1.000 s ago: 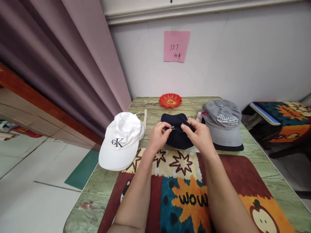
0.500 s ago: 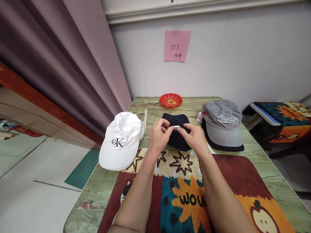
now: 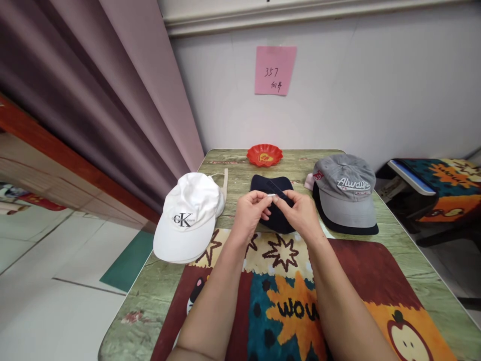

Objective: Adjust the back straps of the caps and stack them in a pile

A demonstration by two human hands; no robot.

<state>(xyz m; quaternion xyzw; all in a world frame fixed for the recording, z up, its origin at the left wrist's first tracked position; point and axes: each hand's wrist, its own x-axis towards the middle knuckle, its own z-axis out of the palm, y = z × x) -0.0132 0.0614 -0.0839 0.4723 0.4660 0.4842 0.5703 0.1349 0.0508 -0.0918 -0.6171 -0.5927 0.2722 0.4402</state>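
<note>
A navy cap (image 3: 278, 223) lies in the middle of the table, its back strap turned towards me. A small silver buckle (image 3: 271, 195) sits on that strap (image 3: 277, 188), whose dark end slants up and left above it. My left hand (image 3: 251, 213) pinches the buckle's left side between thumb and forefinger, the other fingers curled. From the right, my right hand (image 3: 301, 209) pinches the buckle and the strap beside it. Both thumbs nearly meet there. Part of the cap is hidden behind my fingers.
To the left rests a white cap (image 3: 188, 215); to the right, a grey cap (image 3: 343, 183) sits over a black-brimmed one. A red scalloped dish (image 3: 264, 155) stands at the back. Under my forearms lies a patterned mat (image 3: 285, 255). A pink note (image 3: 275, 70) hangs on the wall.
My left hand has shifted slightly right, its fingers now closer to the buckle. The strap's end slants a little further up and left. The caps and dish stay where they were.
</note>
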